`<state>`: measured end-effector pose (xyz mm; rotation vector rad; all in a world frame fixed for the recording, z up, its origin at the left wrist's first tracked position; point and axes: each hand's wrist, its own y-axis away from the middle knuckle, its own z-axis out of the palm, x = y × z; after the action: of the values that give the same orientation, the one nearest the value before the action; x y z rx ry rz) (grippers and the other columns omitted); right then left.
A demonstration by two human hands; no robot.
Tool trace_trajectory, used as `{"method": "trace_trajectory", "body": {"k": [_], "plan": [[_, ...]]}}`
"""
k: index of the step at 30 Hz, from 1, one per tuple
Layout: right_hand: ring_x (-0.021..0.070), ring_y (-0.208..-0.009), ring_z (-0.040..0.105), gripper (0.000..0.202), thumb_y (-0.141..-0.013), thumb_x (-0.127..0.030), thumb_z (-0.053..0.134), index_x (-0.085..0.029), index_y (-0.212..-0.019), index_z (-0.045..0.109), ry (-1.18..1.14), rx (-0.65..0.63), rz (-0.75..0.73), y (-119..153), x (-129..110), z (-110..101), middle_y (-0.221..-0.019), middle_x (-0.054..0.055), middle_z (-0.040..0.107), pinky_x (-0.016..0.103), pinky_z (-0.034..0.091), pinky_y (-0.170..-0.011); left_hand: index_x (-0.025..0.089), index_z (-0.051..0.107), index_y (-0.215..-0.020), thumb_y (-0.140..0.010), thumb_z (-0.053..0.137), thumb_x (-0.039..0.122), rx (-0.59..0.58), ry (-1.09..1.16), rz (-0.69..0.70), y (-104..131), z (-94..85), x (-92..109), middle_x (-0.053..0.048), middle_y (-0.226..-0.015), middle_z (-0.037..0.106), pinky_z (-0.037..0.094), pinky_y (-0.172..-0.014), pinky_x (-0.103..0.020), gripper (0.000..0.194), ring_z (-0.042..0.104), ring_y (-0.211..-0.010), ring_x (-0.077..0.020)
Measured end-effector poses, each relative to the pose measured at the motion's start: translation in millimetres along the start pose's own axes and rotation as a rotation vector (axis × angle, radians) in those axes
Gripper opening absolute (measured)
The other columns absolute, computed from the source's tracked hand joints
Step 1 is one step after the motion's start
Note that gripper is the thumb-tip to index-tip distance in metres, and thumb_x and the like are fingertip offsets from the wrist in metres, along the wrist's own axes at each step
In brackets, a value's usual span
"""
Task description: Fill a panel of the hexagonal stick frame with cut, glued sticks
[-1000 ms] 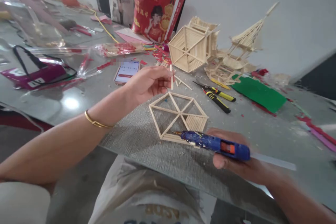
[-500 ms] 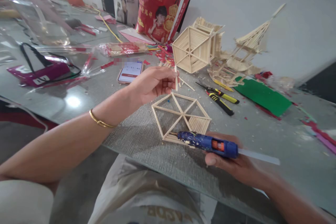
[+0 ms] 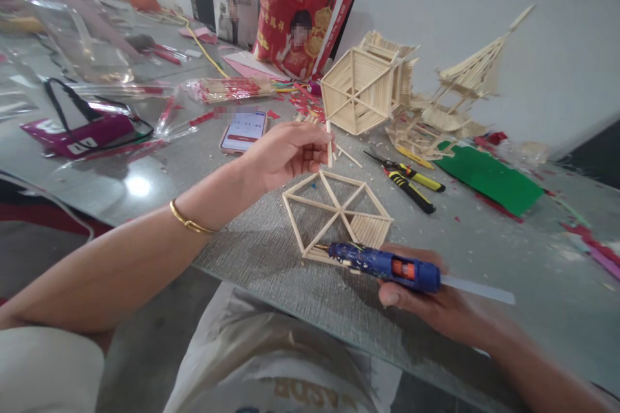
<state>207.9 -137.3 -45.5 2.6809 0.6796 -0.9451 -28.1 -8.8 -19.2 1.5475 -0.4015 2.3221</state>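
Observation:
Between its thumb and fingers, my left hand [image 3: 295,151] pinches a short wooden stick [image 3: 330,145] upright, above the far edge of a hexagonal stick frame [image 3: 341,211]. The frame lies flat on the table and has spokes meeting at its centre; its right-front section is filled with parallel sticks [image 3: 371,231]. My right hand [image 3: 416,290] is wrapped round a blue glue gun [image 3: 387,266]. The gun's nozzle is over the frame's near left corner, and a clear glue stick [image 3: 479,289] pokes out of its back end.
Behind the frame stand a hexagonal stick box [image 3: 358,90] and a stick model with a pointed roof [image 3: 469,77]. Yellow-black pliers [image 3: 409,184] and green sheet [image 3: 491,177] lie right. A phone [image 3: 245,131], wrapped stick bundle [image 3: 230,90] and red bag [image 3: 300,13] are farther back.
The whole view has shifted slightly, so things appear a little farther right. Both hands keep their holds on the stick and the glue gun, with little movement.

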Motion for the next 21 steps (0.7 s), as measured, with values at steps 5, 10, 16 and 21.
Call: {"method": "trace_trajectory", "body": {"k": [5,10,16,21], "plan": [[0.0118,-0.055,0.040,0.040,-0.081,-0.059,0.052,-0.021,-0.068,0.048,-0.015,-0.007,0.005,-1.7,-1.8,-0.5,-0.061,-0.003,0.044,0.024,0.032,-0.048,0.011,0.058,-0.062,-0.077,0.058,0.012,-0.017,0.001,-0.002,-0.5,-0.3,-0.9,-0.001,-0.055,0.057,0.043,-0.043,-0.016,0.015,0.050,-0.043,-0.0048],[0.0120,-0.055,0.041,0.040,-0.081,-0.059,0.052,-0.021,-0.069,0.049,-0.016,-0.003,0.034,0.2,1.7,0.9,-0.061,-0.002,0.045,0.025,0.032,-0.048,0.011,0.059,-0.063,-0.077,0.057,0.012,-0.033,0.006,0.007,-0.1,-0.4,-1.5,-0.001,-0.056,0.058,0.043,-0.043,-0.015,0.015,0.052,-0.045,-0.0052],[0.0122,-0.057,0.043,0.040,-0.080,-0.059,0.054,-0.020,-0.071,0.050,-0.083,-0.046,0.078,1.6,3.5,0.6,-0.065,-0.002,0.048,0.025,0.033,-0.049,0.012,0.058,-0.064,-0.076,0.058,0.010,0.014,0.006,-0.016,0.9,2.5,0.8,0.000,-0.054,0.057,0.044,-0.044,-0.016,0.012,0.052,-0.045,-0.0055],[0.0120,-0.057,0.042,0.043,-0.079,-0.062,0.053,-0.020,-0.072,0.050,-0.107,-0.022,0.074,4.0,6.0,0.1,-0.064,-0.002,0.047,0.026,0.033,-0.050,0.012,0.059,-0.069,-0.075,0.059,0.010,0.061,0.015,-0.033,0.7,3.8,1.7,0.001,-0.055,0.056,0.046,-0.045,-0.016,0.006,0.054,-0.046,-0.0058]]}}
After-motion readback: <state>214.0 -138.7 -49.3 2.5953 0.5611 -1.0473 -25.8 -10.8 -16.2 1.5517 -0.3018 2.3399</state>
